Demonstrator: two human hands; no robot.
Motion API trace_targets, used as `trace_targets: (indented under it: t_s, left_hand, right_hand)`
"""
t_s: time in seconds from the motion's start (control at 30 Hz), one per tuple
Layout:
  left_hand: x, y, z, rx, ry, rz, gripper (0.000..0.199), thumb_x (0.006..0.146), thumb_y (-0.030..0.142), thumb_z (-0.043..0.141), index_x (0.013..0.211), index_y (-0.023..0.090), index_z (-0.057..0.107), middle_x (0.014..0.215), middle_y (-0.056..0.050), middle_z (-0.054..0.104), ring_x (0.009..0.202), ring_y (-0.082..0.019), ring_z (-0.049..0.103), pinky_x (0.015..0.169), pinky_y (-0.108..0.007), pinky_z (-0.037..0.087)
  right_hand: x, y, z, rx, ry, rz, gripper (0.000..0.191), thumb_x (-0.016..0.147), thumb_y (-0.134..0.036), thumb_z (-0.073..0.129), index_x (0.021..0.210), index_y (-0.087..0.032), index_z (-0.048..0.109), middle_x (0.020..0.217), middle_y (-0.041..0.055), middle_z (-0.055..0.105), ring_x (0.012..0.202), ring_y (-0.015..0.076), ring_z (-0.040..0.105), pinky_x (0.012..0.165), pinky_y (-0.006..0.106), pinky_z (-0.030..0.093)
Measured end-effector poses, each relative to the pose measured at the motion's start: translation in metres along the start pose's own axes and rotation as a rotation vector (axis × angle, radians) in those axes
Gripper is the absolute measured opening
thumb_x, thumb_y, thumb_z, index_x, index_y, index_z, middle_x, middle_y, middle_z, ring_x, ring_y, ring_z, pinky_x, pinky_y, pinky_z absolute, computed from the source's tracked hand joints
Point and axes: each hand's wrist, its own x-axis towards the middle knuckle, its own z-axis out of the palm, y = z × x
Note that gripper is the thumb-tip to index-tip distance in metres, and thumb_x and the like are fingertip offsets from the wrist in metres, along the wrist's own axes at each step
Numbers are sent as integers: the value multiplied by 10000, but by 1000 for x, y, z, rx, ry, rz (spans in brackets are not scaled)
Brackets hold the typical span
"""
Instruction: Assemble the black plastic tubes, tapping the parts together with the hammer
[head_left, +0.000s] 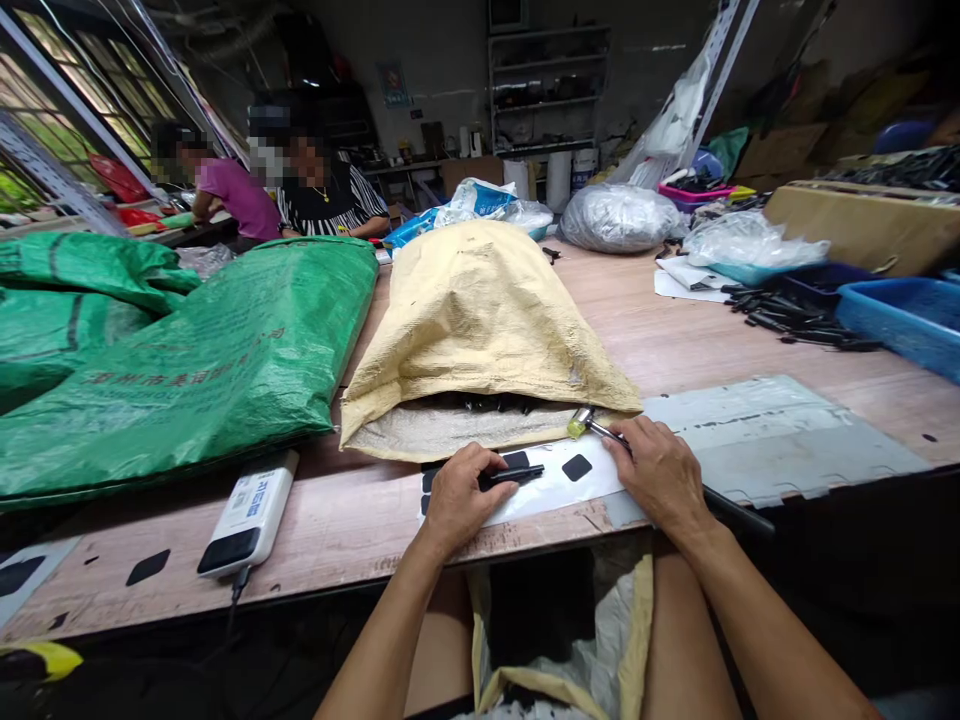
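Here, a worker's left hand (pixel 459 500) pinches a slim black part (pixel 514 476) between thumb and fingers above a white sheet (pixel 551 485) at the table's edge, while the right hand (pixel 660 470), fingers curled round the handle, grips a hammer (pixel 592 424) with a yellowish tip. Just beyond lies an open cream sack (pixel 480 320), apparently holding dark pieces, with a green sack (pixel 225 350) to its left.

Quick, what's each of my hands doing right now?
Left hand: closed, holding a slim black piece between the fingers.
Right hand: closed on a yellow-tipped hammer.
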Motion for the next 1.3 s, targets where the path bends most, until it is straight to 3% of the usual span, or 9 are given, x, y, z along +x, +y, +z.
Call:
trace_targets:
  t_s: [0.17, 0.3, 0.47, 0.6, 0.7, 0.9, 1.07, 1.23, 1.3]
  left_hand:
    - [0, 1, 0, -36, 9, -9, 147, 755, 228, 777, 889, 225, 717, 848, 7, 648, 774, -160, 583, 692, -269, 416]
    - [0, 1, 0, -64, 1, -12, 147, 764, 212, 766, 908, 227, 744, 825, 5, 638, 771, -159, 577, 702, -272, 416]
    - [0, -2, 0, -111, -11, -1, 146, 791, 228, 766, 936, 246, 774, 791, 11, 601, 754, -152, 553, 697, -268, 407]
    - [0, -3, 0, -131, -14, 1, 123, 805, 229, 758, 923, 251, 783, 779, 11, 582, 768, -155, 551, 705, -267, 406]
    - [0, -2, -1, -141, -21, 1, 119, 812, 227, 753, 924, 250, 786, 791, 8, 585, 800, -161, 561, 730, -269, 411]
    - [0, -2, 0, -137, -23, 23, 123, 815, 198, 740, 914, 244, 796, 806, 3, 601, 824, -159, 573, 751, -267, 419]
    - [0, -4, 1, -127, -15, 5, 186, 802, 207, 754, 976, 253, 801, 833, -5, 630, 836, -164, 587, 762, -272, 427]
    - [0, -2, 1, -111, -7, 2, 179, 804, 203, 739, 969, 238, 800, 811, -6, 623, 819, -164, 582, 747, -274, 428]
    - [0, -1, 1, -99, -3, -4, 169, 795, 203, 740, 955, 226, 793, 812, -6, 625, 806, -162, 579, 743, -277, 429]
  right_hand:
    - [2, -29, -28, 308, 102, 75, 189, 983, -349, 515, 1064, -230, 637, 1031, 57, 672, 896, 202, 632, 726, 311, 447]
    - [-10, -68, -40, 689, -20, -34, 221, 988, -299, 517, 1168, -246, 633, 1045, 68, 680, 983, 211, 641, 868, 335, 502]
    - [-32, -96, -28, 700, -156, -92, 355, 1007, -236, 455, 1337, -277, 580, 1009, 70, 646, 885, 195, 634, 795, 332, 521]
    - [-39, -101, -25, 633, -151, -114, 402, 1013, -221, 437, 1391, -283, 559, 910, 50, 596, 752, 165, 606, 727, 302, 514]
    - [-42, -102, -26, 617, -92, -125, 431, 1009, -197, 441, 1417, -292, 541, 918, 46, 588, 755, 153, 608, 739, 283, 514]
    - [-46, -100, -21, 507, -147, -137, 453, 1012, -171, 403, 1417, -312, 547, 888, 31, 577, 740, 139, 611, 717, 259, 509]
    - [-44, -91, -23, 557, -34, -94, 433, 1010, -199, 450, 1418, -313, 544, 930, 37, 605, 770, 142, 622, 771, 267, 521]
    - [-46, -89, -22, 498, -114, -97, 420, 1021, -207, 407, 1399, -303, 563, 888, 30, 602, 744, 142, 629, 730, 263, 518]
    - [-44, -86, -23, 492, -84, -87, 410, 1020, -223, 421, 1396, -297, 567, 904, 32, 621, 766, 144, 640, 736, 262, 517]
